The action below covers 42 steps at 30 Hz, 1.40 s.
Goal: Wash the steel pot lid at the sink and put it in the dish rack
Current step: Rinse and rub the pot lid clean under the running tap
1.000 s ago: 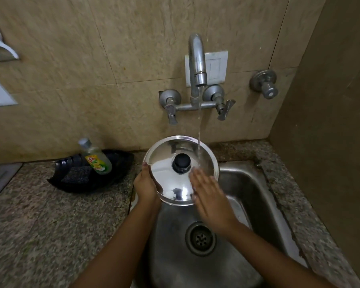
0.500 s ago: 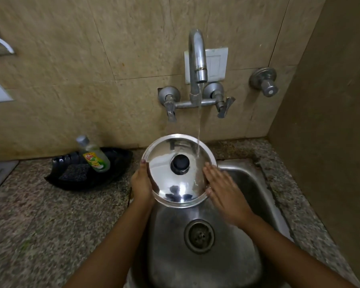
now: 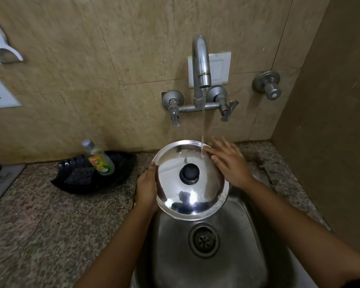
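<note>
The round steel pot lid (image 3: 175, 185) with a black knob is held tilted over the steel sink (image 3: 245, 252), top side facing me. My left hand (image 3: 147, 188) grips its left rim. My right hand (image 3: 230, 163) lies flat with fingers spread on the lid's upper right edge. A thin stream of water falls from the tap (image 3: 201, 65) onto the lid's far rim, close to my right fingertips. No dish rack is in view.
A black tray (image 3: 117, 179) on the granite counter to the left holds a dish soap bottle (image 3: 99, 159) and a dark scrub pad (image 3: 80, 175). Tiled walls stand behind and to the right. The drain (image 3: 203, 240) lies below the lid.
My right hand has slid from the lid's lower middle, around its right side, up to the far right rim under the water. The left hand keeps its grip on the lid.
</note>
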{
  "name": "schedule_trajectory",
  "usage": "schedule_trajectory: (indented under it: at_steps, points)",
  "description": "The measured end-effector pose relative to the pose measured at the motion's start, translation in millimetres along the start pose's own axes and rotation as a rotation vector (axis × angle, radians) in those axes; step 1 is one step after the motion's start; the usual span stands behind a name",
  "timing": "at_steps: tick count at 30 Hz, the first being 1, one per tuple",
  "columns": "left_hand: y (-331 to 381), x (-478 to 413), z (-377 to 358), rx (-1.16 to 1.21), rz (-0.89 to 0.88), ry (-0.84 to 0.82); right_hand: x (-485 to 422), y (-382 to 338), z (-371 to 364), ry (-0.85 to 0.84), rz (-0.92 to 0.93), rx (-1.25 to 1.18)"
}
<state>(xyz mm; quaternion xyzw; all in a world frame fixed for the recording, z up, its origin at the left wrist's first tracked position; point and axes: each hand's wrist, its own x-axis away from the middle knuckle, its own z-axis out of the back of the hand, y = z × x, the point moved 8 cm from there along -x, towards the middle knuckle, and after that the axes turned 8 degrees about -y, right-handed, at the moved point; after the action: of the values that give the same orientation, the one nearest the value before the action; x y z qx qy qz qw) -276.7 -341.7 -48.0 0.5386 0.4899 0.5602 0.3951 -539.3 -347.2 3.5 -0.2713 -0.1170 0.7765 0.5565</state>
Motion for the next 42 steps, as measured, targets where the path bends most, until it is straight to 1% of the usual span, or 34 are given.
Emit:
schedule_trajectory:
  at_steps: [2, 4, 5, 8, 9, 10, 11, 12, 14, 15, 16, 17, 18, 20, 21, 22, 24, 26, 27, 29, 30, 31, 33, 35, 37, 39, 41, 42]
  points:
    - [6, 0, -8, -0.038, -0.020, -0.058, -3, 7, 6, 0.025, -0.074, -0.175]
    - [13, 4, -25, -0.094, -0.050, -0.146, -16, -7, 8, 0.004, -0.054, -0.316]
    - [14, 7, -34, -0.118, -0.059, -0.181, -24, -21, 9, -0.027, -0.017, -0.340]
    - [16, 15, -53, -0.132, -0.080, -0.247, -41, -69, -9, -0.244, 0.097, -0.335]
    - [16, 16, -55, -0.109, -0.079, -0.256, -43, -78, -16, -0.292, 0.116, -0.323]
    - [15, 15, -54, -0.079, -0.080, -0.257, -44, -79, -17, -0.288, 0.107, -0.319]
    - [14, 14, -53, -0.053, -0.085, -0.254, -43, -73, -12, -0.235, 0.067, -0.343]
    - [12, 14, -49, -0.034, -0.093, -0.242, -41, -60, -4, -0.139, 0.002, -0.389]
    - [5, 14, -39, 0.014, -0.091, -0.162, -30, -22, 14, 0.100, -0.199, -0.479]
    - [1, 15, -35, 0.046, -0.077, -0.128, -22, -3, 18, 0.180, -0.307, -0.517]
    - [-4, 15, -34, 0.066, -0.050, -0.130, -17, 11, 18, 0.211, -0.383, -0.543]
    - [-8, 14, -36, 0.064, -0.005, -0.170, -16, 18, 16, 0.202, -0.412, -0.558]
    - [-10, 14, -40, 0.049, 0.044, -0.238, -19, 19, 15, 0.171, -0.401, -0.576]
    - [-5, 12, -47, -0.001, 0.103, -0.398, -30, 10, 16, 0.090, -0.319, -0.658]
    - [1, 11, -50, -0.038, 0.099, -0.450, -37, 2, 17, 0.041, -0.271, -0.700]
    - [8, 9, -50, -0.085, 0.084, -0.465, -43, -7, 17, -0.013, -0.222, -0.720]
    - [21, 4, -47, -0.161, 0.030, -0.425, -54, -28, 12, -0.118, -0.139, -0.651]
    - [25, 1, -41, -0.167, -0.015, -0.361, -55, -40, 2, -0.162, -0.124, -0.508]
    - [23, 1, -38, -0.153, -0.019, -0.333, -51, -40, 0, -0.146, -0.133, -0.419]
    - [15, 1, -30, -0.113, -0.006, -0.262, -37, -37, 1, -0.053, -0.114, -0.185]
    - [11, 0, -24, -0.092, -0.004, -0.209, -26, -32, 1, -0.016, -0.118, -0.080]
    - [6, 0, -17, -0.063, -0.004, -0.143, -12, -26, -2, -0.001, -0.144, -0.023]
    - [-4, 0, 0, 0.039, 0.027, -0.002, 18, -19, -13, -0.017, -0.185, 0.013]
    - [-12, 0, 11, 0.148, 0.066, 0.099, 48, -29, -32, -0.082, -0.163, 0.083]
    - [-16, 1, 12, 0.206, 0.085, 0.150, 72, -58, -52, -0.149, -0.064, 0.171]
    - [-16, 5, 5, 0.221, 0.073, 0.166, 82, -93, -72, -0.216, 0.113, 0.283]
    - [-17, 10, -5, 0.197, 0.045, 0.135, 77, -116, -85, -0.261, 0.247, 0.336]
    - [-18, 12, -9, 0.191, 0.033, 0.105, 71, -121, -85, -0.258, 0.265, 0.327]
